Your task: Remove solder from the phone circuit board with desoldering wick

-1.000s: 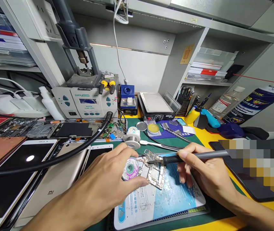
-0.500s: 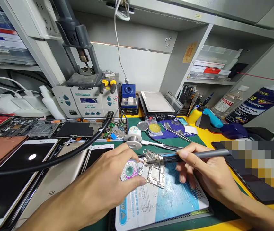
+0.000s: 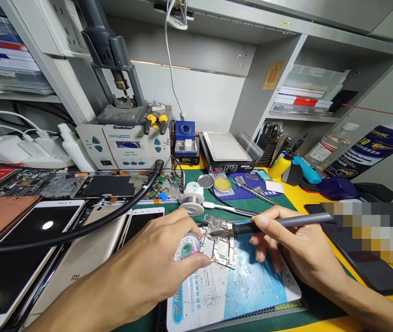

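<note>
My left hand (image 3: 155, 258) is closed around a small round spool of desoldering braid (image 3: 186, 249) with a pink and white label. Its thumb tip comes close to the left edge of a phone logic board (image 3: 224, 244). In my right hand (image 3: 288, 237) is a soldering iron (image 3: 282, 222), gripped like a pen and pointing left. The iron's tip lies over the upper left part of the board, just beside the left fingertips; whether it touches cannot be made out. Under the board is a blue and white printed pad (image 3: 251, 286).
Behind my hands stand a solder wire reel (image 3: 192, 203), a flux tin (image 3: 222, 185) and tweezers (image 3: 256, 190). A hot-air station (image 3: 127, 147) is at the back left, its black hose (image 3: 89, 233) crossing several phones. A dark phone (image 3: 362, 258) lies on the right.
Both hands keep nearly the same place. The braid spool has turned slightly in my left fingers, and the whole view has shifted a touch.
</note>
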A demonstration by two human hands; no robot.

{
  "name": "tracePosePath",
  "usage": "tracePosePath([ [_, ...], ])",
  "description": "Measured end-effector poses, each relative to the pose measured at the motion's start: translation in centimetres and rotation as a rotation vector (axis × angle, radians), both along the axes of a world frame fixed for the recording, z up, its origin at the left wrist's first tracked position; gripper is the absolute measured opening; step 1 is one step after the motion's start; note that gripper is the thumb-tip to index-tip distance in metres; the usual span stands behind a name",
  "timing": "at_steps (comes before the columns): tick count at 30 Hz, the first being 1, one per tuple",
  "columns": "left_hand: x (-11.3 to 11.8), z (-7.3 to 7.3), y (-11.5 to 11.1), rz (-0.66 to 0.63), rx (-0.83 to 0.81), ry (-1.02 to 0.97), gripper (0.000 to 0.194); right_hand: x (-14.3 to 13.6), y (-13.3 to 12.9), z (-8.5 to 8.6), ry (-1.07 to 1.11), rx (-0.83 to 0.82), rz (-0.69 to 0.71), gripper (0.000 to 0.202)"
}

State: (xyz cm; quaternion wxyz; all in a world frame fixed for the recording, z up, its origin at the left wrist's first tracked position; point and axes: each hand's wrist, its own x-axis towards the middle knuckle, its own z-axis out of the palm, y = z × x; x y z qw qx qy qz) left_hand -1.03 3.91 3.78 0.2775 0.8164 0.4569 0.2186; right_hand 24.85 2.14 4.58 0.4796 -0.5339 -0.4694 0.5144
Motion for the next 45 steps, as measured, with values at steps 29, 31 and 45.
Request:
tracePosePath([
  [29, -0.7, 0.8, -1.0, 0.138, 0.145, 0.081, 0.018, 1.3, 1.0, -1.2, 0.101, -0.044, 0.014, 0.037],
  [31, -0.7, 1.0, -1.0, 0.151, 0.125, 0.069, 0.016, 1.4, 1.1, -1.1, 0.130, -0.081, 0.008, 0.038],
  [45, -1.0, -0.4, -0.4, 0.240, 0.111, -0.108, 0.019, 1.6, 2.4, 0.4, 0.303, -0.236, 0.009, 0.034],
])
